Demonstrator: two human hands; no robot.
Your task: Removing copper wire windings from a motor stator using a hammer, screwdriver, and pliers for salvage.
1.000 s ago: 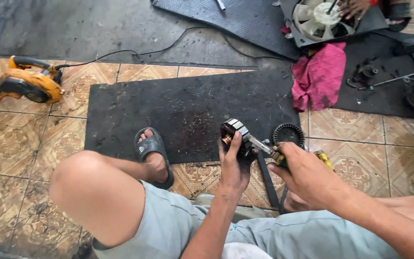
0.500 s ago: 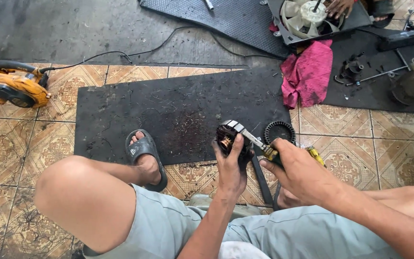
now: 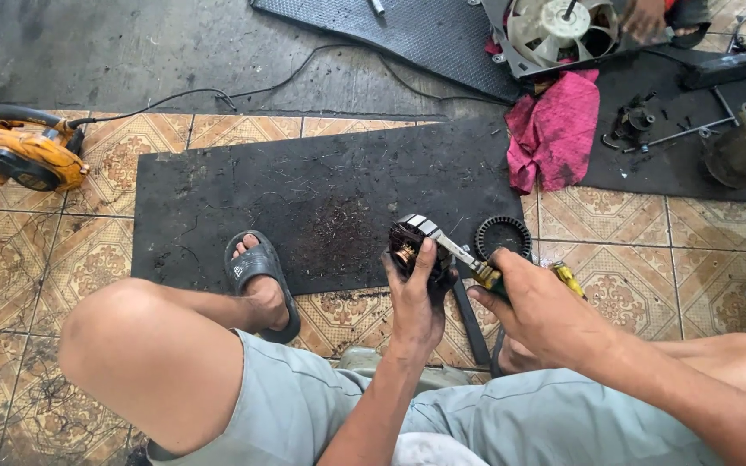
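Two hands engaged: left hand (image 3: 414, 298) clamps the motor rotor (image 3: 409, 246) — steadying it. Right hand (image 3: 539, 311), at 3 o'clock, grips the screwdriver (image 3: 468, 261), tip seated on the rotor.

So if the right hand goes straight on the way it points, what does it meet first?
The right hand points up and left, along its pliers. It would probably meet first the small motor part held in the left hand; depth is unclear.

matt black rubber mat (image 3: 304, 185), glossy patterned ceramic floor tiles (image 3: 36, 259), pink cloth rag (image 3: 554, 129), shiny metal wrench (image 3: 442, 240)
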